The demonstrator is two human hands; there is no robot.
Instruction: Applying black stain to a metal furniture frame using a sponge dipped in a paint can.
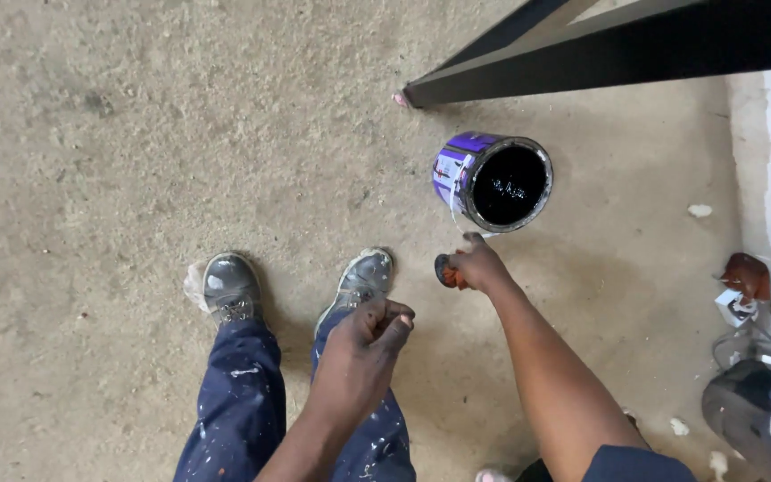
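The right hand (479,265) is closing its grip around an orange-handled tool (449,271) just beside the open purple paint can (493,181), already unlidded and standing on the concrete floor (118,134), while the left hand (369,332) is hanging loosely curled, empty.

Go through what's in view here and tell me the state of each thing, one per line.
paint can: open, no lid on it, upright on the floor, black paint inside.
right hand: closed around an orange-handled tool, next to the can.
left hand: loosely curled, holding nothing visible.
shoes: flat on the floor, paint-spattered.
trousers: speckled with paint.
black frame: end resting on the floor.
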